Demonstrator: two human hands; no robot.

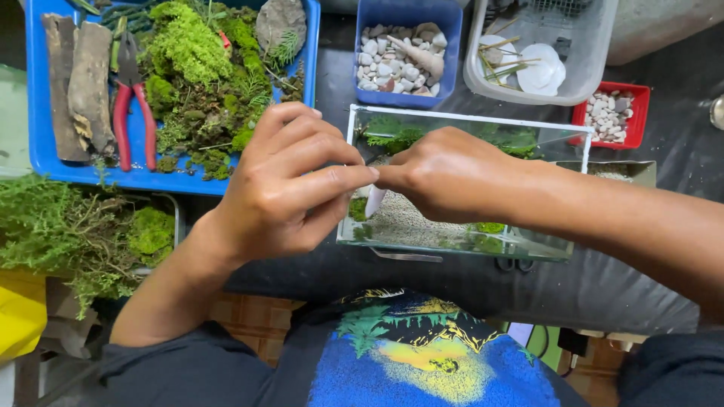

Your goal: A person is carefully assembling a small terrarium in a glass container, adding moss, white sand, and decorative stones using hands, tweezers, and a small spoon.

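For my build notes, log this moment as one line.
left hand: pinching white piece | right hand: pinching same piece | over: glass tank, sand and moss inside | nearby: pebble tub, moss tray

A bright blue tray [38, 143] carries green moss [197, 71], grey-brown bark [79, 83] and pliers [132, 105] with red handles. The smaller tub [407, 15] is a deeper blue, filled with white and pale grey pebbles [388, 68]; a red dish [637, 113] has the same mix (a few pinkish ones too). The clear glass tank [467, 124] shows speckled grey sand [407, 222] and green patches. Between both hands, a small white piece [374, 200]. The shirt [422, 354] is dark with a blue, yellow and green print
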